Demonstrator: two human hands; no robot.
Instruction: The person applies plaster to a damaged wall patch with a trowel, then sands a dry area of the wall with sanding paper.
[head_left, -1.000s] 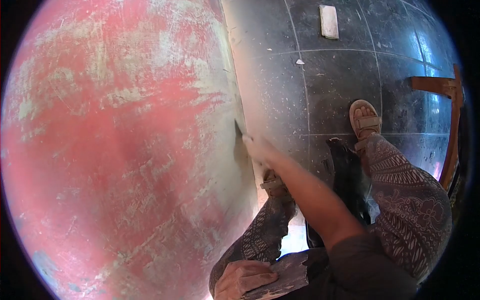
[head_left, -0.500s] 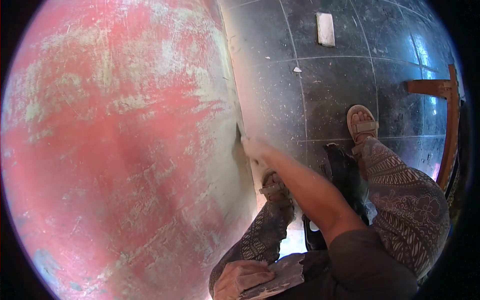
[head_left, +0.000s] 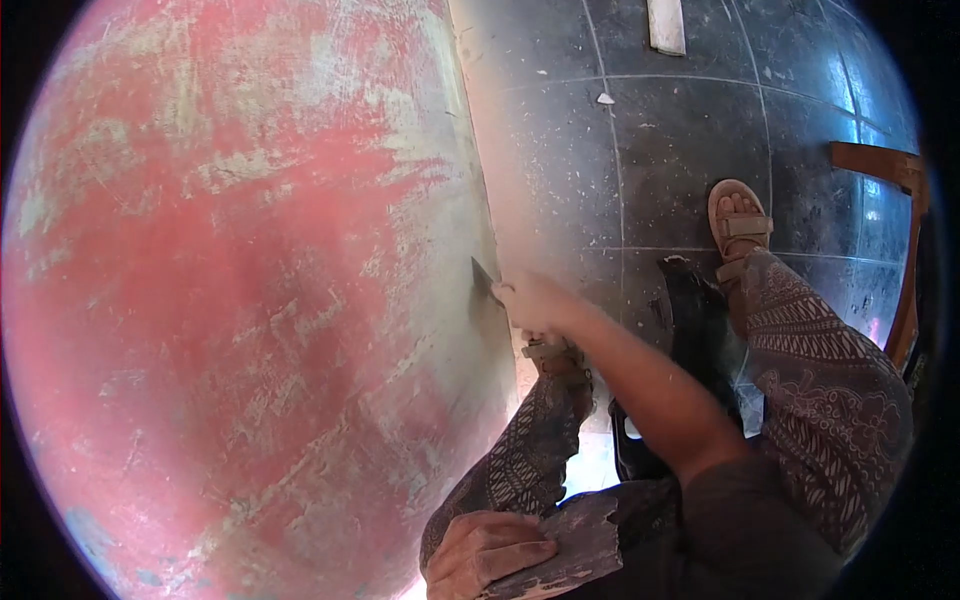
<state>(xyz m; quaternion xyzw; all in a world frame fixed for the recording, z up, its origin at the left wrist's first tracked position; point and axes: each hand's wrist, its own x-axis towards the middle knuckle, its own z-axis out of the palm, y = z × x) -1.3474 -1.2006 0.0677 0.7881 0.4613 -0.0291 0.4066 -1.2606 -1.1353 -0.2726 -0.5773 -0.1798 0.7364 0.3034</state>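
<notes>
My right hand (head_left: 540, 303) is closed around a scraper, gripping it low beside the wall. The scraper's dark pointed blade (head_left: 483, 275) lies against the lower part of the wall (head_left: 250, 290), which has patchy pink paint with pale worn areas. Its handle is mostly hidden in my fist. Down at my left knee, my left hand (head_left: 485, 552) has its fingers bent over a flat grey board (head_left: 585, 540) with a chipped, ragged edge. The thumb side and the underside of that board are out of sight.
Dark floor tiles (head_left: 690, 160) carry pale dust and flakes along the wall. A white strip (head_left: 667, 25) and a small white chip (head_left: 605, 98) lie on them. At right stands a wooden frame (head_left: 905, 210). My sandalled foot (head_left: 740, 215) is planted on the tiles.
My right hand has shifted slightly down, and the scraper blade has tilted so its dark face shows. My left hand keeps its hold. The view has moved a little.
</notes>
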